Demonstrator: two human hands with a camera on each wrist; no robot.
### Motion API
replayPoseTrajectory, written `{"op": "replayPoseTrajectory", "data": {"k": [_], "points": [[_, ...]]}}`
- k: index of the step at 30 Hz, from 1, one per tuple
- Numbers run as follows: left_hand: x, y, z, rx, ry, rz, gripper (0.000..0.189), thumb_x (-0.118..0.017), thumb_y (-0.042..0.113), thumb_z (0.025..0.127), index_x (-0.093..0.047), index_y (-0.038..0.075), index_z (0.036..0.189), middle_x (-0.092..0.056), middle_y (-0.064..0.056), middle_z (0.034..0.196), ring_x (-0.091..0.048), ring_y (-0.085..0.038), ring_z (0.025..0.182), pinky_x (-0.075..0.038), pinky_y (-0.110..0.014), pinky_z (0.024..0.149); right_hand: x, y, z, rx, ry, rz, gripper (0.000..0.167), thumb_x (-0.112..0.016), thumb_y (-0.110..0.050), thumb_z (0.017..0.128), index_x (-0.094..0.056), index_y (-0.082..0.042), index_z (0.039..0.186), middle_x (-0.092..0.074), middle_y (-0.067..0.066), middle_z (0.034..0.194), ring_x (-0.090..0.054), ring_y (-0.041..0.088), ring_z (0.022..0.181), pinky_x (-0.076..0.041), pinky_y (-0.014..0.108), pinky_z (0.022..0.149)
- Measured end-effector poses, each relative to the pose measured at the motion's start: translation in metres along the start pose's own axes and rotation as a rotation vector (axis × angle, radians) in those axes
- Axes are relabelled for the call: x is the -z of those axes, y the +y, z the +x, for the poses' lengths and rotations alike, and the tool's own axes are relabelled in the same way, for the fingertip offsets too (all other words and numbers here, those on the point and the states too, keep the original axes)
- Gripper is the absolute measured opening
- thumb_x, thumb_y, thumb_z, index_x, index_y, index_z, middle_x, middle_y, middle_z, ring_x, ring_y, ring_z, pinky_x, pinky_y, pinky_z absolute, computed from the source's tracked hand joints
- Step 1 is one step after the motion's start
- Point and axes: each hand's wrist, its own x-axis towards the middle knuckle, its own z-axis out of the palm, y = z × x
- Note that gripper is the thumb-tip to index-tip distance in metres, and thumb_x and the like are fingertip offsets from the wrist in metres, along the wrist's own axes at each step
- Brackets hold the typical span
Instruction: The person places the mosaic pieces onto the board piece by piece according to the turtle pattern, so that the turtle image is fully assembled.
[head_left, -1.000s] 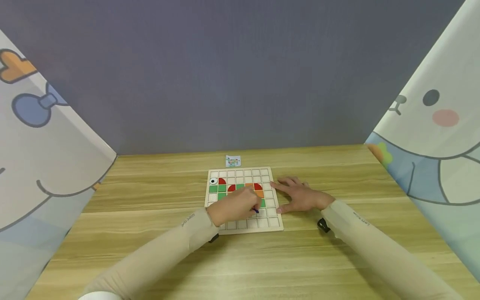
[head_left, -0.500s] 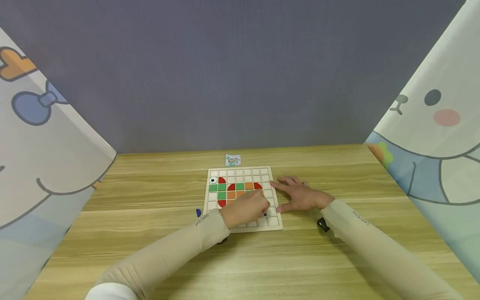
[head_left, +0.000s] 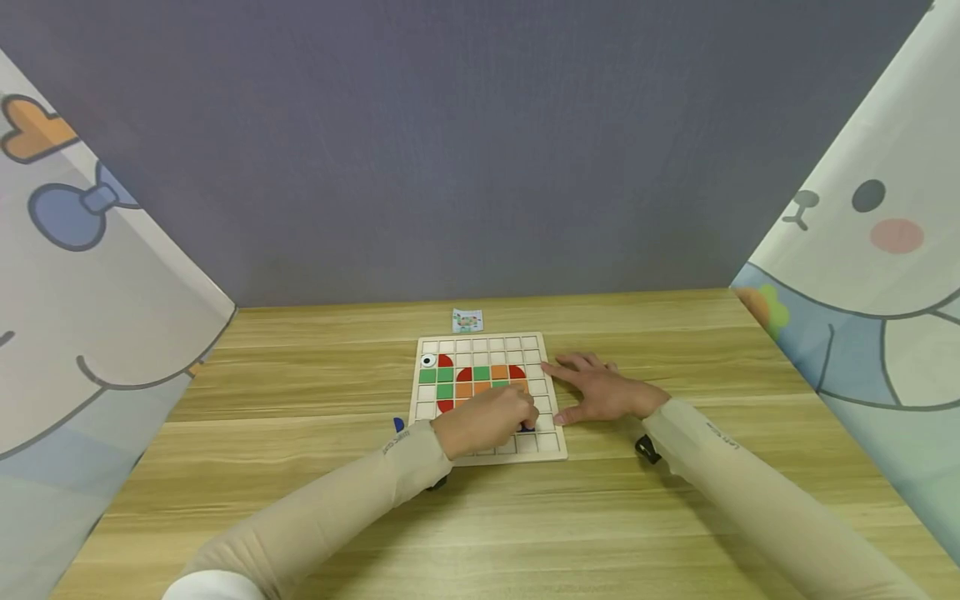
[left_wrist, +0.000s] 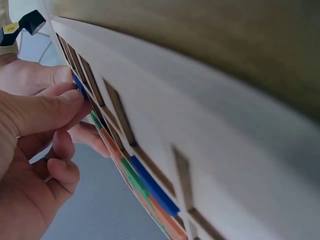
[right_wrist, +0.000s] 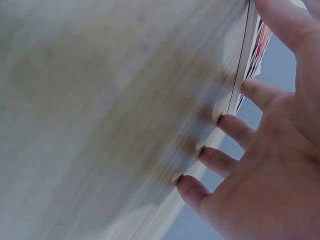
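Left hand is over the lower right part of the wooden grid board, and its thumb and fingers pinch a small blue tile right at the board's surface. Just past those fingertips in the left wrist view, the thumb of the other hand shows. Right hand lies with spread fingers at the board's right edge, thumb and index finger touching it. Green tiles, red quarter-round tiles, orange tiles and an eye tile sit in the cells. Another blue tile shows in the left wrist view.
A small picture card lies behind the board. One blue rounded piece rests on the wooden table left of the board, close to the left sleeve. A grey panel stands at the back, with printed cartoon panels at both sides.
The left hand has moved right across the board with the blue tile, then slightly back left. The blue piece left of the board has come into sight. The right hand stays put.
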Motion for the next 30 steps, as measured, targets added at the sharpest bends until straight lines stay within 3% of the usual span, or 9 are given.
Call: {"op": "replayPoseTrajectory", "data": {"k": [9, 16, 21, 26, 30], "points": [[0.004, -0.003, -0.001, -0.007, -0.010, -0.031, 0.013, -0.069, 0.003, 0.086, -0.073, 0.014, 0.092, -0.065, 0.008, 0.088, -0.055, -0.003, 0.084, -0.043, -0.011, 0.072, 0.002, -0.001, 0.001, 0.002, 0.006, -0.002, 0.090, -0.063, -0.057, 0.083, -0.023, -0.016, 0.152, -0.017, 0.021, 0.152, -0.012, 0.043, 0.136, -0.017, 0.071, 0.095], [0.011, -0.010, -0.018, -0.007, 0.079, -0.084, 0.015, -0.065, 0.001, 0.087, -0.073, 0.012, 0.092, -0.064, 0.006, 0.089, -0.055, -0.005, 0.083, -0.044, -0.012, 0.069, 0.000, -0.002, 0.001, -0.012, 0.009, -0.009, 0.091, -0.063, -0.059, 0.082, -0.023, -0.017, 0.152, -0.016, 0.019, 0.152, -0.011, 0.043, 0.136, -0.016, 0.071, 0.096], [0.019, -0.022, -0.045, -0.017, 0.170, -0.058, 0.011, -0.071, 0.003, 0.084, -0.072, 0.011, 0.091, -0.062, 0.004, 0.086, -0.053, -0.008, 0.079, -0.045, -0.017, 0.068, -0.003, -0.002, -0.001, -0.027, -0.002, 0.000, 0.091, -0.063, -0.059, 0.082, -0.023, -0.017, 0.152, -0.015, 0.018, 0.153, -0.010, 0.042, 0.137, -0.014, 0.072, 0.097], [0.025, -0.041, -0.084, 0.013, 0.304, -0.038, 0.013, -0.075, 0.004, 0.079, -0.072, 0.010, 0.090, -0.063, 0.001, 0.088, -0.055, -0.012, 0.078, -0.047, -0.023, 0.067, -0.003, -0.002, -0.002, -0.022, -0.001, 0.018, 0.090, -0.064, -0.058, 0.082, -0.024, -0.017, 0.152, -0.014, 0.018, 0.153, -0.008, 0.043, 0.137, -0.010, 0.074, 0.097], [0.030, -0.056, -0.117, 0.079, 0.322, -0.046, 0.016, -0.078, 0.007, 0.078, -0.072, 0.008, 0.093, -0.063, 0.001, 0.091, -0.057, -0.014, 0.084, -0.050, -0.029, 0.075, -0.002, -0.002, -0.003, -0.024, -0.004, 0.017, 0.090, -0.064, -0.057, 0.082, -0.023, -0.017, 0.152, -0.014, 0.018, 0.153, -0.007, 0.043, 0.137, -0.009, 0.074, 0.096]]}}
